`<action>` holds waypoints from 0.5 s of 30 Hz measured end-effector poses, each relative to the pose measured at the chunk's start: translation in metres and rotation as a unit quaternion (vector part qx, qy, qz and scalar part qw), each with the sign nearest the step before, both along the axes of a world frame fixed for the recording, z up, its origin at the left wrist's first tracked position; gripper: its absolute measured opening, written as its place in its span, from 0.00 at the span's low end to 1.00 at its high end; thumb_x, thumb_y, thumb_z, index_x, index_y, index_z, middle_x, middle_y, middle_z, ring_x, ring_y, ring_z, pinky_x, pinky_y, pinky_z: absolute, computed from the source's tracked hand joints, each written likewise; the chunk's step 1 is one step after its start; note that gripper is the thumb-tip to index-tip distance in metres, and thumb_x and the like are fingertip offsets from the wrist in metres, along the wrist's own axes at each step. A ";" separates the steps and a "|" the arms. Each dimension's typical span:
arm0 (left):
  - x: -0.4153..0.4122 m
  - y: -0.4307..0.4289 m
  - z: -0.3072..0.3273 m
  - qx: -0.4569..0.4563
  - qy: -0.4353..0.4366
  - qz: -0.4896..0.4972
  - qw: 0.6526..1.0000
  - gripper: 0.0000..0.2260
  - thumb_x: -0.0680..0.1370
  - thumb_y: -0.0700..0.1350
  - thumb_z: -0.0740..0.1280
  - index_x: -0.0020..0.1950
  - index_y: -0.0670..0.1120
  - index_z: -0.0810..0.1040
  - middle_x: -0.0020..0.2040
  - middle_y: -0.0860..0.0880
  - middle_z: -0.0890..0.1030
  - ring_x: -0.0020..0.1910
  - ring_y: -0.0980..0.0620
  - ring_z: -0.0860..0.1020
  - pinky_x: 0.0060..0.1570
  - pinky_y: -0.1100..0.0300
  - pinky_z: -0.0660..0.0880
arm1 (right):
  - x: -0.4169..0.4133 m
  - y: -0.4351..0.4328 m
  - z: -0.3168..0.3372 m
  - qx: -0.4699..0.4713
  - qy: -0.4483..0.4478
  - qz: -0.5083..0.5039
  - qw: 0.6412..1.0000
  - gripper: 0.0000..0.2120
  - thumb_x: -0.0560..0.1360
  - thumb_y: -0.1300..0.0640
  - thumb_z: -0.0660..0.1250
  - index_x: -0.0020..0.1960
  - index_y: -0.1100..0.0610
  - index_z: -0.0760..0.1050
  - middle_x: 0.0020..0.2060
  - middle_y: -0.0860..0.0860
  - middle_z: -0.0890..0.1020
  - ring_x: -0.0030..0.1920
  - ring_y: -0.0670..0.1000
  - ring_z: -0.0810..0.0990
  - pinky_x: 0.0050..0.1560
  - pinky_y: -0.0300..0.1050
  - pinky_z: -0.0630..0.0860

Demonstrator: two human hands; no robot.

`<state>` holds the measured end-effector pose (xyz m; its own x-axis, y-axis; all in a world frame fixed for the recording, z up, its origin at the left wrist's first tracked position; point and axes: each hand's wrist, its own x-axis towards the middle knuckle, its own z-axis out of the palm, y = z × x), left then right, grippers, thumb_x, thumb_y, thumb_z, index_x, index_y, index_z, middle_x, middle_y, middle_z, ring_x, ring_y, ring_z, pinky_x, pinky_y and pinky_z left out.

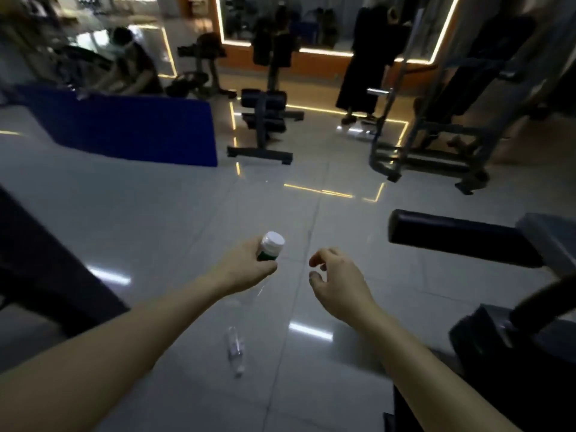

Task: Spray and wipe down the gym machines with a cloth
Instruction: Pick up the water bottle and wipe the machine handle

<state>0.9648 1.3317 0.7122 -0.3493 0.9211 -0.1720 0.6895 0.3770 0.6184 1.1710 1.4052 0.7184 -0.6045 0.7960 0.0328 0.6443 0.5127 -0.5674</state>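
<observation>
Gym floor [187, 213], bottle [268, 248] in left fingers [263, 269]

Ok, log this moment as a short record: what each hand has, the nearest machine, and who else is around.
left hand: grips a clear bottle just below its white cap
right hand: holds nothing, fingers loosely curled
cloth: none in view
nearest machine: black padded bench, to the right, untouched
floor: glossy grey tiles
others: standing person in dark clothes, far side
</observation>
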 end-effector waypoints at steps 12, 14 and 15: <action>-0.208 -0.091 -0.212 -0.085 -0.147 0.220 0.961 0.14 0.70 0.59 0.73 0.49 0.55 0.76 0.44 0.55 0.82 0.46 0.53 0.81 0.53 0.51 0.78 | -0.221 -0.016 -0.256 -0.214 -0.235 0.115 0.941 0.14 0.79 0.54 0.63 0.64 0.53 0.74 0.61 0.51 0.76 0.57 0.54 0.78 0.56 0.47 0.74; -0.239 -0.095 -0.271 -0.095 -0.170 0.251 0.948 0.13 0.71 0.58 0.74 0.47 0.53 0.77 0.44 0.55 0.82 0.47 0.52 0.81 0.53 0.51 0.78 | -0.252 -0.011 -0.329 -0.250 -0.263 0.103 0.926 0.16 0.78 0.53 0.64 0.65 0.55 0.72 0.62 0.53 0.77 0.58 0.55 0.78 0.56 0.48 0.75; -0.249 -0.098 -0.296 -0.101 -0.177 0.264 0.943 0.12 0.73 0.56 0.75 0.47 0.53 0.77 0.44 0.54 0.83 0.47 0.52 0.81 0.53 0.51 0.77 | -0.262 -0.007 -0.360 -0.271 -0.270 0.093 0.919 0.17 0.78 0.52 0.65 0.65 0.55 0.72 0.60 0.54 0.77 0.57 0.56 0.78 0.56 0.49 0.76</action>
<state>0.7157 1.2339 0.4165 -0.6374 0.5716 -0.5167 0.1368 0.7438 0.6542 0.9088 1.3981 0.3579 -0.5433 0.4886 -0.6827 0.8369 0.3790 -0.3948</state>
